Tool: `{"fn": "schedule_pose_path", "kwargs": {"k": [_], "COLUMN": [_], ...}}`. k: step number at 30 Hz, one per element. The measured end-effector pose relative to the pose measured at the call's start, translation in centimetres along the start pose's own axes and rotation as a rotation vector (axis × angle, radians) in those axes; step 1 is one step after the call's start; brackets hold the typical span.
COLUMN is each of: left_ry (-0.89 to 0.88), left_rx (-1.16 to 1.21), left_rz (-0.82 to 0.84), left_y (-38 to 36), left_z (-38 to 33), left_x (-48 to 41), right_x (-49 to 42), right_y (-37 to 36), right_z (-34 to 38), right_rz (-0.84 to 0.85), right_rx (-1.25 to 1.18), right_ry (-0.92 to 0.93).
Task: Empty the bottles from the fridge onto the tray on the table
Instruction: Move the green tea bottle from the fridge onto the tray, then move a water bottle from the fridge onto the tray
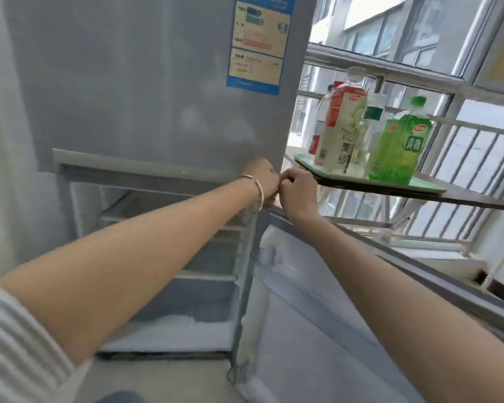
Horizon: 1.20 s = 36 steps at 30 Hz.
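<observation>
The grey fridge (146, 82) has its lower door (317, 301) swung open to the right. Both hands meet at that door's top corner by the fridge body. My left hand (262, 181), with a bracelet on its wrist, curls its fingers over the corner. My right hand (298, 190) grips the door's top edge right beside it. Several bottles stand on the pale green tray (419, 186) on the table: a white and red one (341, 129), a green one (399, 144), a clear one (371, 123). I see no bottle on the open compartment's shelves (169, 257).
The dark brown table (472, 200) juts out to the right of the fridge, level with my hands. Behind it are a metal railing (477, 158) and windows. Frost lies on the floor of the lower compartment (169, 330). A blue label (259, 42) is stuck on the upper door.
</observation>
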<state>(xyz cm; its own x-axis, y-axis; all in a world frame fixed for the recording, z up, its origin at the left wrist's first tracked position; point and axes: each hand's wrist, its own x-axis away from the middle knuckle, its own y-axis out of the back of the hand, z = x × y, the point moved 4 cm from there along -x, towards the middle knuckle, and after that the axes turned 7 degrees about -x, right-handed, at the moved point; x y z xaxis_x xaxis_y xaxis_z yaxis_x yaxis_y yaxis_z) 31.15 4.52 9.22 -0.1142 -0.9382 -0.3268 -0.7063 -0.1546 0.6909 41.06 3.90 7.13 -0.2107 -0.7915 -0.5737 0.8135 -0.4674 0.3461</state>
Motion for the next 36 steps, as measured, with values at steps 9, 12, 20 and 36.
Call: {"fn": "schedule_pose_path", "kwargs": {"k": [9,12,20,36], "left_ry": [0.413,0.51,0.782,0.832], "left_rx": [-0.325,-0.538,-0.428,-0.197], "left_rz": [0.453,0.418,0.183,0.079], "left_y": [-1.4,-2.5,-7.0,-8.8], "left_z": [23.8,30.8,43.9,44.6], "left_x": [2.6,1.8,-2.1,-2.0], "right_x": [8.3,9.9,9.6,11.1], "right_y": [-20.5,-25.2,-30.9,-28.6], "right_z": [-7.6,-10.9,-16.1,-18.7], "right_rz": [0.626,0.753,0.753,0.714], "right_rx": [0.017,0.029,-0.024,0.002], "right_ry": [-0.375,-0.477,-0.573,-0.637]}}
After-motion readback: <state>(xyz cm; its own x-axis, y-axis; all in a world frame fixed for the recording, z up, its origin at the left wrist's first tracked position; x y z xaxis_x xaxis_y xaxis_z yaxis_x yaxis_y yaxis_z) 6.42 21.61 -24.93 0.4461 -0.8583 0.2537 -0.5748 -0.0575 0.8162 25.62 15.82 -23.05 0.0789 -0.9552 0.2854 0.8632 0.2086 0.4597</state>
